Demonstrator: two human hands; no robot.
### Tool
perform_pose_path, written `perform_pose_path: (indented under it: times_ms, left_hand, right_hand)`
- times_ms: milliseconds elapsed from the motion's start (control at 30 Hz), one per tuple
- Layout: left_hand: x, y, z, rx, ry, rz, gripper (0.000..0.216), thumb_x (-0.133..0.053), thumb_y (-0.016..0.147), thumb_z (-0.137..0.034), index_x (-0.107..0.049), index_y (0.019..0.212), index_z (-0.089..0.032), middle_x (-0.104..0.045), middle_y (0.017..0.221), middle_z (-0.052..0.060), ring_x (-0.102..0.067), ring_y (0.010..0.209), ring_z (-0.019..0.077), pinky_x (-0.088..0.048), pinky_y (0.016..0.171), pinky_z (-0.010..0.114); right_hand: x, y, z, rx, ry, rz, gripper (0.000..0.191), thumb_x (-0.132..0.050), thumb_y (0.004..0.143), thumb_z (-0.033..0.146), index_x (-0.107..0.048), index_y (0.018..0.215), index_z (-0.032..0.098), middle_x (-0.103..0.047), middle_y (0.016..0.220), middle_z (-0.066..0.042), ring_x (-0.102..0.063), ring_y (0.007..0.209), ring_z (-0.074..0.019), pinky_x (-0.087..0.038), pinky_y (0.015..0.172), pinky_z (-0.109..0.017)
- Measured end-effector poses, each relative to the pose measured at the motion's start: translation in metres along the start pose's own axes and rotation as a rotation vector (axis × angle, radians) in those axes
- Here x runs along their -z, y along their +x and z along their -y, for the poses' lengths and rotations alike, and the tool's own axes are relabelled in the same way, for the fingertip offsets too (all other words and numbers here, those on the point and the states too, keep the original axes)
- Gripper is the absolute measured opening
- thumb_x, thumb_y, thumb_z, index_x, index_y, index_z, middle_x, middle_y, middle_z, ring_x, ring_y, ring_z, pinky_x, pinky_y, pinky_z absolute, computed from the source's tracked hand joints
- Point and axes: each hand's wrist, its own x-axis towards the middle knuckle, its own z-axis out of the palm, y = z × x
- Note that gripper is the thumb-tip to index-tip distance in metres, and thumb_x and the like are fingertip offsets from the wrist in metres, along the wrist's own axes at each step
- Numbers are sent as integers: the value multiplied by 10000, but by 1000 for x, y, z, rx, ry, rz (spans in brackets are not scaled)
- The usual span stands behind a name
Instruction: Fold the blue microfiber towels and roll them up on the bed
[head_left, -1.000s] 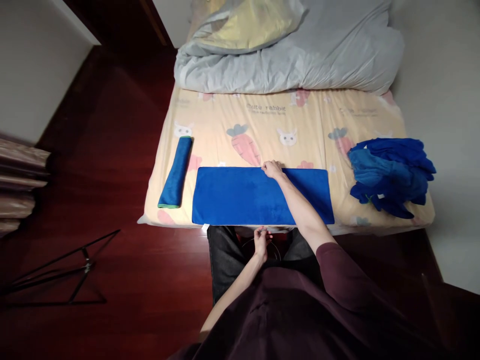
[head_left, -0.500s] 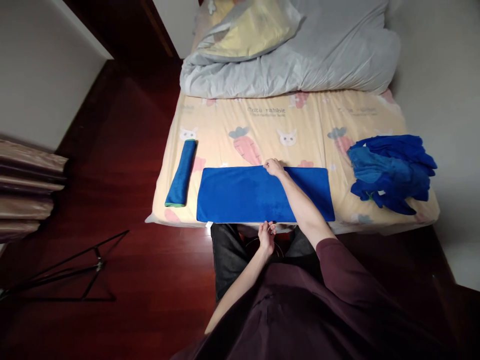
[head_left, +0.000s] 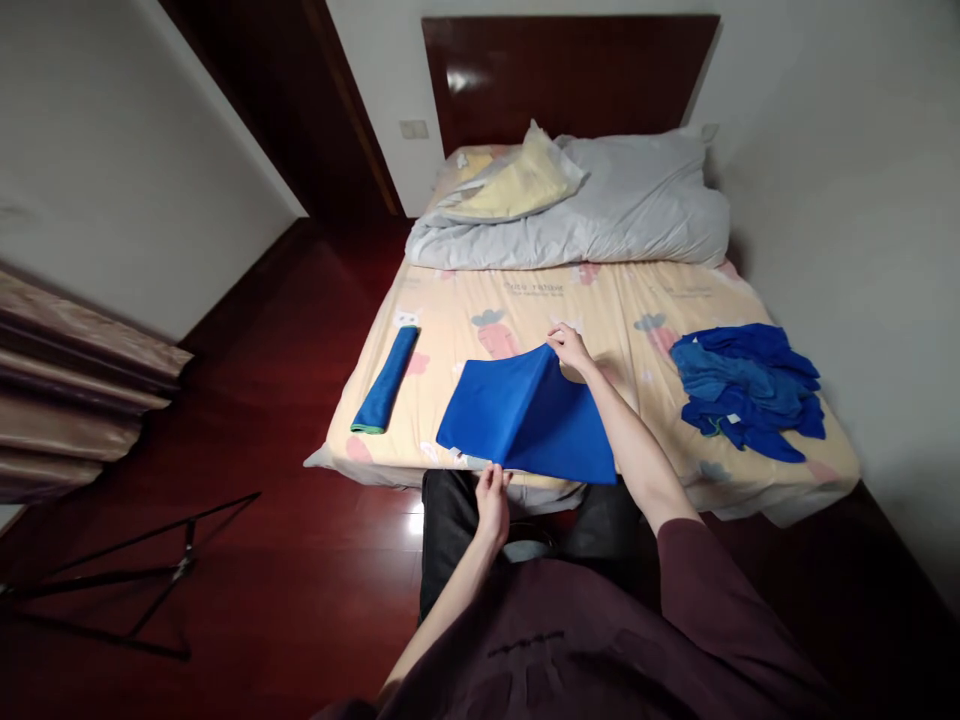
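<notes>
A blue towel (head_left: 484, 405) is lifted along its middle into a slanting ridge at the near end of the bed. My right hand (head_left: 570, 347) pinches its far edge, raised above the sheet. At the near edge, my left hand (head_left: 492, 495) pinches the other end of that ridge. The towel's left part rests on the bed, with a small white label at its near left corner. Its right part slopes down, and its right near corner hangs by the bed's edge.
A rolled blue towel (head_left: 386, 380) with green trim lies at the left on the bed sheet (head_left: 592, 300). Several crumpled blue cloths (head_left: 750, 390) are heaped at the right. A grey quilt (head_left: 637, 210) lies at the back. Black tripod legs (head_left: 184, 565) stand on the floor at left.
Both hands have raised the towel's middle off the bed, where it lay flat before. My left hand now grips the near edge. The view has tilted up, bringing the headboard into sight.
</notes>
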Motion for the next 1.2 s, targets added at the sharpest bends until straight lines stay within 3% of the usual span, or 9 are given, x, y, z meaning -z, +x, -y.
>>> perform_pose_path:
  times_ms: [167,300,467,567,800,933,1200]
  left_hand:
    - [-5,27,-85,-347,210,42,458,-754,822,-638,-628,832,-198,-579,810,-9,-585,764,121,-501,777,240]
    - [-21,49,-156,-552,241,114,417,-754,832,-610,-659,922,-214,-641,892,14,-631,834,151,-532,793,268]
    - [-48,60,-228,-712,270,202,427,-813,794,-554,-677,1003,-207,-698,947,29,-675,892,173,-558,845,295]
    - [-61,66,-259,-820,303,180,449,-833,776,-552,-676,991,-191,-706,928,35,-693,908,189,-569,848,305]
    - [-83,68,-299,-936,345,223,437,-866,759,-521,-686,973,-187,-715,906,37,-713,890,175,-575,820,279]
    - [-94,57,-306,-958,370,294,411,-860,773,-522,-700,943,-183,-726,911,40,-722,911,178,-581,855,289]
    - [-106,50,-312,-986,385,366,373,-874,787,-459,-722,963,-167,-737,968,57,-723,1009,216,-574,934,342]
  right_hand:
    - [39,-22,37,72,234,-74,378,-753,775,550,-618,876,212,-650,668,8,-595,657,-165,-481,658,-275]
    - [68,-42,71,132,406,-87,511,-826,683,647,-656,857,198,-692,719,-16,-643,706,-170,-527,706,-298]
    - [101,-70,113,220,489,-61,557,-919,610,603,-723,923,187,-755,856,-51,-714,836,-199,-595,822,-342]
    - [117,-88,132,313,462,-85,536,-956,602,515,-739,973,194,-771,926,-55,-727,911,-210,-612,877,-355]
    - [138,-123,156,365,381,-251,431,-928,675,461,-743,943,180,-782,929,-49,-748,894,-196,-635,829,-329]
    - [145,-136,159,376,412,-338,411,-864,755,542,-747,898,175,-766,828,-41,-748,801,-192,-641,722,-304]
    - [166,-160,165,370,415,-431,374,-943,691,434,-741,869,175,-750,826,-34,-739,780,-178,-637,732,-300]
